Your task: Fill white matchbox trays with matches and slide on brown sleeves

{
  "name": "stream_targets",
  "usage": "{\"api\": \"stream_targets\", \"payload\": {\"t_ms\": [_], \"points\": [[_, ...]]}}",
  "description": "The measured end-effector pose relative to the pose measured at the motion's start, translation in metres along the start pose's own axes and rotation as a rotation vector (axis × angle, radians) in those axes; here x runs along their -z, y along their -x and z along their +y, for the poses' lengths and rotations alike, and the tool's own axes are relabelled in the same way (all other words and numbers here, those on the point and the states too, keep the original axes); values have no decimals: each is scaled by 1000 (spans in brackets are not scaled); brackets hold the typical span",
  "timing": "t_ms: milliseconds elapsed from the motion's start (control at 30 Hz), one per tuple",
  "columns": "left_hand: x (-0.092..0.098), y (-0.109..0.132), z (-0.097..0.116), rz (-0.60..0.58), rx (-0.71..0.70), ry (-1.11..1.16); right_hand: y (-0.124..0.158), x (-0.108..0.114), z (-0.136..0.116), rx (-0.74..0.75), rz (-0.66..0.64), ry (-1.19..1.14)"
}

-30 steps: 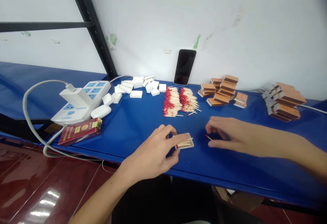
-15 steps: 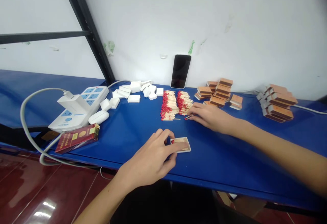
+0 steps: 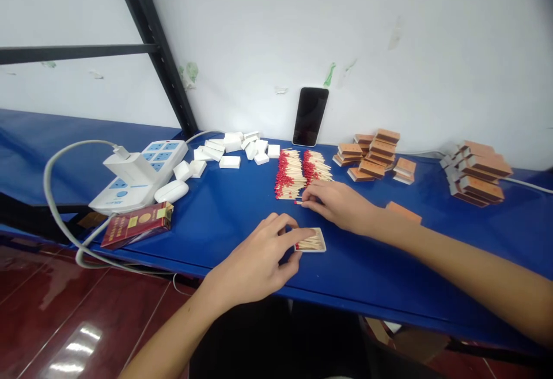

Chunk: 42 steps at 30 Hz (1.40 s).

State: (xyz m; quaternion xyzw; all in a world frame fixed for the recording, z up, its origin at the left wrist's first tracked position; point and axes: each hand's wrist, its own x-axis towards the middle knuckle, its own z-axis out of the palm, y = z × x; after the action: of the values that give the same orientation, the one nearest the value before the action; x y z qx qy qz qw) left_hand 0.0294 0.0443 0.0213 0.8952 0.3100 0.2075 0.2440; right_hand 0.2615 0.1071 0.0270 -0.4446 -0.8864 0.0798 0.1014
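My left hand grips the left end of a small white matchbox tray, with a finger reaching over its top. Several matches lie in the tray, their red heads toward the left. Just beyond it, my right hand is closed in a pinch on a match, whose red tip points left. Two heaps of red-headed matches lie behind that hand: a left heap and a right heap. The right heap's near end is partly hidden by my fingers.
White trays lie scattered at the back left. Orange matchbox sleeves and another stack stand right; one orange sleeve sits behind my forearm. A phone leans on the wall. A power strip and red packet are left.
My right hand has moved left and nearer to the tray with the match in its fingers. My left finger has drawn back, showing more matches. The view has shifted slightly.
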Motion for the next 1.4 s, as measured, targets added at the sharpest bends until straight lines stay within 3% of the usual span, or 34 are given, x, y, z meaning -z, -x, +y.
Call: {"api": "stream_targets", "payload": {"t_ms": [133, 300, 500, 600, 767, 1033, 1267, 1400], "points": [[0, 1, 0, 13, 7, -3, -13, -2, -1, 4, 21, -58], [0, 1, -1, 13, 16, 4, -10, 5, -5, -74, -12, -168], [-3, 1, -3, 25, 44, 46, 19, 22, -9, -192, -229, -165], [-4, 2, -4, 47, 58, 68, 35, 27, -12, -142, -299, -41], [-5, 2, -5, 74, 114, 82, 44, 29, -17, -38, -296, 36], [-5, 1, -6, 76, 132, 106, 38, 41, -36, 50, -323, -67], [-6, 2, -6, 55, 166, 117, 26, 32, -52, 118, -340, 45], [-6, 1, -7, 73, 152, 130, 23, 31, -53, 88, -306, -50]]}}
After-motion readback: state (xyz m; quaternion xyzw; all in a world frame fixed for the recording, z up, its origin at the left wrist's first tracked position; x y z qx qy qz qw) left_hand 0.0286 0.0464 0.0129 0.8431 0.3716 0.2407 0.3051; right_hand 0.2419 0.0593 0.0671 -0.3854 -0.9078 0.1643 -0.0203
